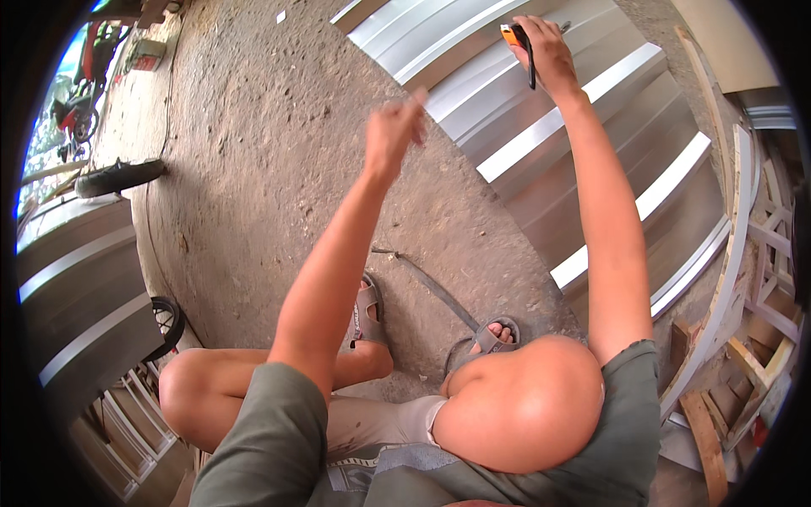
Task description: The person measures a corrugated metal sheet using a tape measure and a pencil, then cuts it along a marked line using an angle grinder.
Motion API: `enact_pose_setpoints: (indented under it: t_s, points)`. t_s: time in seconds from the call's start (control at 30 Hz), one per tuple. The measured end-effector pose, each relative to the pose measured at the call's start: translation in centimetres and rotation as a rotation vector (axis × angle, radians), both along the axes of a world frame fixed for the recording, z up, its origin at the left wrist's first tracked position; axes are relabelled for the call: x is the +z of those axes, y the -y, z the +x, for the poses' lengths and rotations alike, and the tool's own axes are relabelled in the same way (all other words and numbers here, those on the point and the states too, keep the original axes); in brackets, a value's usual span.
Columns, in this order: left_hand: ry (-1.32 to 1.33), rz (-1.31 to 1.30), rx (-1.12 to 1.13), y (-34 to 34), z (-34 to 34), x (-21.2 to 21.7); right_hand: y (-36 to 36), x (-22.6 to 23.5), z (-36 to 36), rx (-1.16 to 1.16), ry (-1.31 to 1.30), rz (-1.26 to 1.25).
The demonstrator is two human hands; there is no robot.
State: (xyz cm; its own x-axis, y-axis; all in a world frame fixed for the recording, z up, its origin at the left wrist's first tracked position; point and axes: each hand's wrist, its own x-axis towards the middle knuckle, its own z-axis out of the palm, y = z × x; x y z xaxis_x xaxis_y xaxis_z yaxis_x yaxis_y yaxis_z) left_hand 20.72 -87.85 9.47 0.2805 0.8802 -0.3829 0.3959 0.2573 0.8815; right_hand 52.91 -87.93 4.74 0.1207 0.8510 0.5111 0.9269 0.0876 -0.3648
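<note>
Okay, right hand [547, 57]: clamped on orange tape measure [511, 35], over far end of ribbed metal sheet [541, 182]
Left hand [394, 131]: blurred, left of sheet; grip can't tell
Sandals [369, 297]: lower-left of sheet

Rough, gritty concrete floor [253, 127] spreads below the left hand [394, 133]; far to that hand's left, daylight [44, 160] floods in by a red motorbike [88, 57]! Well right of the right hand [545, 55], pale wooden frames [742, 194] stand near a loose plank [703, 439].

The left hand [394, 135] (blurred) is partly curled, while the right hand [549, 57] reaches farther forward, gripping.
</note>
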Motion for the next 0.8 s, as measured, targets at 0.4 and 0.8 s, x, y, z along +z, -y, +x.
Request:
enact_pose_setpoints:
  t_s: [0.4,0.8]
  points:
    - [0.427,-0.602,0.346,14.0,3.5,-7.4,39.3,12.3,-3.0,-0.702,-0.719,-0.022]
    - [0.242,-0.361,0.202,-13.2,2.1,-8.5,72.9,9.7,-7.4,-1.303,-0.354,-0.630]
